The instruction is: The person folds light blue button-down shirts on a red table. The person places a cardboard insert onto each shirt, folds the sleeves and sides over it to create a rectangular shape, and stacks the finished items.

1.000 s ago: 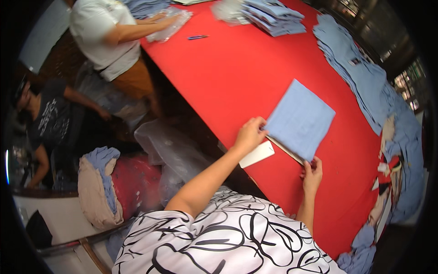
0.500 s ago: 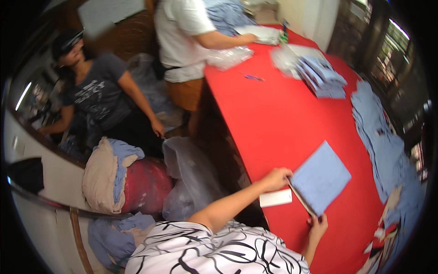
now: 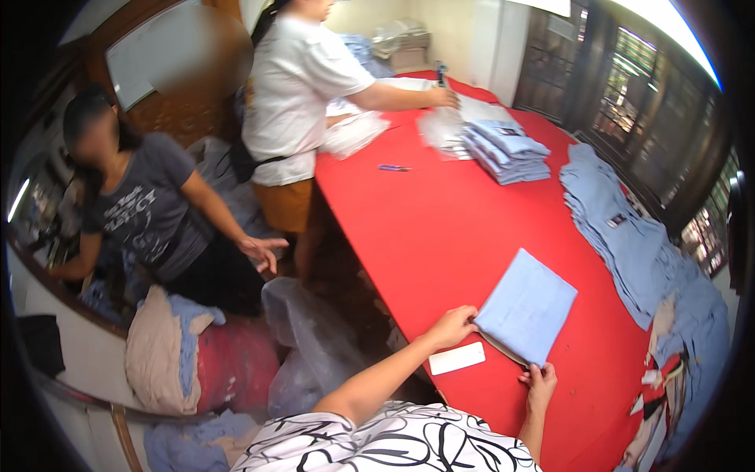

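A folded light-blue piece of cloth (image 3: 528, 305), seemingly a garment, lies squared up on the red-covered table (image 3: 409, 228). My left hand (image 3: 454, 326) pinches its near left corner. At the near right corner my right hand (image 3: 540, 383) grips the edge between thumb and fingers. A pale edge shows along the near side between my hands. Close beside my left hand, a white flat rectangular piece (image 3: 458, 359) rests near the table's edge.
Folded blue garments (image 3: 507, 149) are stacked farther back beside clear plastic bags. Blue cloth (image 3: 617, 228) lines the right edge. A small purple tool (image 3: 395, 167) lies mid-table. One co-worker (image 3: 291, 102) stands at the far left side, another (image 3: 161, 208) behind a cloth-topped red bundle (image 3: 236, 366).
My view has shifted; both hands keep hold of the folded cloth's near corners. The nearer co-worker's hand has opened and lifted. The far co-worker's arm reaches farther across the table.
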`<move>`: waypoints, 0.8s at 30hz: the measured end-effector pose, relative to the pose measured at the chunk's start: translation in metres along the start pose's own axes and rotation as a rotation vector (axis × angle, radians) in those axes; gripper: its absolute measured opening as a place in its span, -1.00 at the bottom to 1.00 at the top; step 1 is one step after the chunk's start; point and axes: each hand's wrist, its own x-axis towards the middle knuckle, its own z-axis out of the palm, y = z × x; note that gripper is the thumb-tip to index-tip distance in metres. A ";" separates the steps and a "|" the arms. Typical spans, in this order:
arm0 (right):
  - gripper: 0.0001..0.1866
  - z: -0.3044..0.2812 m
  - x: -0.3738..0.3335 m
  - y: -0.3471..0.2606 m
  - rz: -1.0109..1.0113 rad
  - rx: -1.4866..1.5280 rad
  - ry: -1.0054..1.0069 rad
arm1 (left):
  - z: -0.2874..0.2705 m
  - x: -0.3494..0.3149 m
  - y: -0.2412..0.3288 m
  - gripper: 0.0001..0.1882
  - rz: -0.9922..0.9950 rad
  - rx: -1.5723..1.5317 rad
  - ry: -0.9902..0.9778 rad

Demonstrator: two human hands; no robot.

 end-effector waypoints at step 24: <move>-0.86 0.012 -0.003 0.000 0.034 0.295 0.155 | 0.012 -0.007 0.002 -0.80 0.192 0.109 0.142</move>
